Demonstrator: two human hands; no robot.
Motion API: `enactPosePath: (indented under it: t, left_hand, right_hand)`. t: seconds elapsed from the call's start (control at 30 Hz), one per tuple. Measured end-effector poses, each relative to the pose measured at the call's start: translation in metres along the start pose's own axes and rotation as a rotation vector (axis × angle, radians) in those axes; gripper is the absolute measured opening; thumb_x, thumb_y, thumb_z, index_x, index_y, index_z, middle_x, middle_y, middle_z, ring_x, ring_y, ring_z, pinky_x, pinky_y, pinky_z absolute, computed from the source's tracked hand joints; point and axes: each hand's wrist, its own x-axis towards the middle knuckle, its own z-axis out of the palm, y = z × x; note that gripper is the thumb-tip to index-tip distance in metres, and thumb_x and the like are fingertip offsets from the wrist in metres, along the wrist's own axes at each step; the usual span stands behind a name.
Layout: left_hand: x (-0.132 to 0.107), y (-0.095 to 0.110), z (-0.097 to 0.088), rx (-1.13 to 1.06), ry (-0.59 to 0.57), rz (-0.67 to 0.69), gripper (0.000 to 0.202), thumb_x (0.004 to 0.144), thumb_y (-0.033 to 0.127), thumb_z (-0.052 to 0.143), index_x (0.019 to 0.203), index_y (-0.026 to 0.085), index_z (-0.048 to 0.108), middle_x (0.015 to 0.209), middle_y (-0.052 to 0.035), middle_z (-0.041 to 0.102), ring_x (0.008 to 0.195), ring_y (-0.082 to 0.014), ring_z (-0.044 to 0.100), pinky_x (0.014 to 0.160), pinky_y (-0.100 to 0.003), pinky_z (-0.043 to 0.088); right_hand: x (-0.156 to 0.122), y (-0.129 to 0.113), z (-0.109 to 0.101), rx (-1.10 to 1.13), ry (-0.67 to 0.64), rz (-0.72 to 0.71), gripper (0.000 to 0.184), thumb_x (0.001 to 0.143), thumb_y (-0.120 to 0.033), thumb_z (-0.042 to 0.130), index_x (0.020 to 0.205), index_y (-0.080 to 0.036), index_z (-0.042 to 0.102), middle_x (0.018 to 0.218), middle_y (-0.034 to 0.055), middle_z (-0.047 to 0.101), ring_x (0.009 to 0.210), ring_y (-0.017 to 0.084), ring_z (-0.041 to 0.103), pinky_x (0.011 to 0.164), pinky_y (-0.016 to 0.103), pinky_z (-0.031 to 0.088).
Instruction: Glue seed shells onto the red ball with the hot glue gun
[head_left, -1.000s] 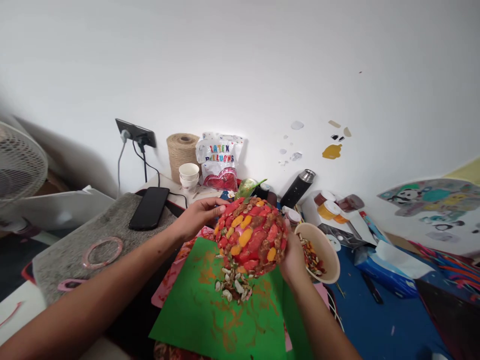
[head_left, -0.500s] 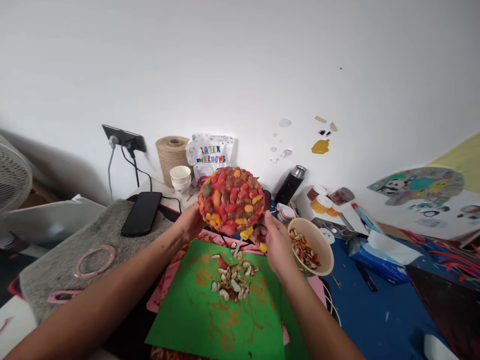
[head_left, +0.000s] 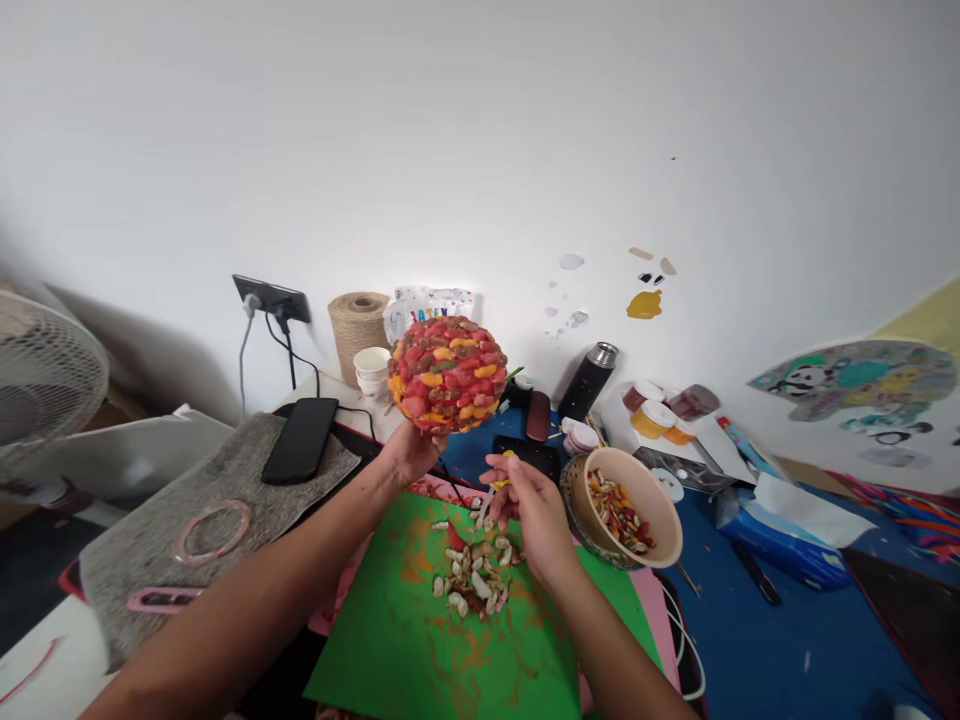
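Observation:
My left hand holds up a round ball from below, its fingers mostly hidden beneath it. Red, orange and brown painted shell pieces cover the ball, with a green one among them. My right hand, fingers curled, grips a small yellow tool with a pale tip; the hand hides most of it. Under both hands lies a paint-smeared green sheet. A pile of loose shell pieces, many with pale insides up, sits on it just left of my right hand.
Right of my right hand, a cream bowl holds more painted shells. Behind stand a black flask, paint jars, paper cups and a twine spool. A phone rests on a grey cloth at left.
The ball has turned in my left hand, which has shifted underneath it. My right hand has come away from the ball and down toward the shell pile with the yellow tool.

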Motion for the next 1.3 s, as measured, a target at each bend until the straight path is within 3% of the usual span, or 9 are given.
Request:
enactPosePath:
  t: [0.13,0.27,0.4,0.57,0.73,0.93,1.13,1.3]
  left_hand:
    - [0.004,0.0,0.006,-0.008,-0.003,-0.02,0.018,0.095,0.009,0.067,0.081,0.018,0.061,0.064,0.0018,0.06,0.048,-0.0085,0.055,0.041,-0.013,0.041]
    - [0.009,0.001,0.008,0.03,0.005,-0.011,0.009,0.094,0.015,0.071,0.09,0.019,0.064,0.078,-0.002,0.072,0.049,-0.0079,0.055,0.04,-0.013,0.04]
    - [0.013,0.0,0.003,0.115,0.018,0.019,0.016,0.087,0.019,0.077,0.083,0.018,0.062,0.093,-0.009,0.082,0.052,-0.0095,0.06,0.041,-0.016,0.043]
    - [0.016,-0.005,0.0,0.226,0.023,0.151,0.023,0.078,0.027,0.084,0.078,0.019,0.063,0.105,-0.012,0.083,0.087,-0.0227,0.079,0.068,-0.028,0.063]
    - [0.014,-0.005,0.002,0.315,0.046,0.323,0.036,0.067,0.039,0.093,0.076,0.021,0.063,0.084,-0.0013,0.075,0.101,-0.0274,0.079,0.09,-0.039,0.065]
    - [-0.005,-0.004,-0.001,0.479,-0.028,0.435,0.044,0.07,0.057,0.093,0.077,0.02,0.07,0.093,-0.0056,0.079,0.107,-0.0304,0.077,0.095,-0.046,0.065]
    - [-0.023,-0.004,-0.007,0.7,-0.142,0.461,0.049,0.073,0.065,0.092,0.086,0.019,0.079,0.094,-0.0084,0.084,0.099,-0.0314,0.078,0.1,-0.05,0.064]
    - [-0.032,-0.004,-0.01,0.878,-0.257,0.504,0.047,0.079,0.064,0.088,0.096,0.02,0.084,0.106,-0.0104,0.086,0.101,-0.0322,0.078,0.103,-0.049,0.061]
  right_hand:
    - [-0.003,0.004,0.002,0.006,-0.018,0.002,0.071,0.076,-0.082,0.085,0.103,-0.016,0.087,0.088,0.0099,0.083,0.048,0.012,0.064,0.041,0.021,0.043]
    - [-0.005,0.006,0.001,-0.014,-0.044,-0.001,0.075,0.075,-0.085,0.083,0.105,-0.016,0.086,0.089,0.0101,0.083,0.049,0.011,0.063,0.041,0.021,0.042]
    - [-0.003,0.005,-0.004,-0.023,-0.044,-0.02,0.076,0.075,-0.085,0.083,0.108,-0.017,0.086,0.093,0.0105,0.083,0.05,0.012,0.065,0.041,0.022,0.043]
    - [0.008,0.003,-0.01,-0.043,-0.014,-0.072,0.072,0.077,-0.081,0.084,0.113,-0.019,0.083,0.104,0.0116,0.083,0.055,0.015,0.069,0.042,0.023,0.045]
    - [0.015,0.004,-0.012,-0.055,-0.019,-0.078,0.073,0.079,-0.079,0.084,0.119,-0.018,0.082,0.111,0.0128,0.083,0.057,0.015,0.07,0.042,0.023,0.048]
    - [0.022,0.006,-0.015,-0.042,-0.032,-0.111,0.073,0.083,-0.074,0.084,0.131,-0.02,0.078,0.125,0.0154,0.079,0.065,0.016,0.074,0.043,0.023,0.051]
    - [0.032,0.003,-0.013,0.005,-0.07,-0.184,0.085,0.081,-0.077,0.085,0.148,-0.026,0.069,0.146,0.0188,0.069,0.077,0.02,0.079,0.044,0.024,0.056]
    - [0.033,-0.004,-0.017,0.139,-0.181,-0.215,0.081,0.081,-0.085,0.08,0.14,-0.03,0.07,0.141,0.013,0.072,0.088,0.024,0.081,0.05,0.025,0.06]
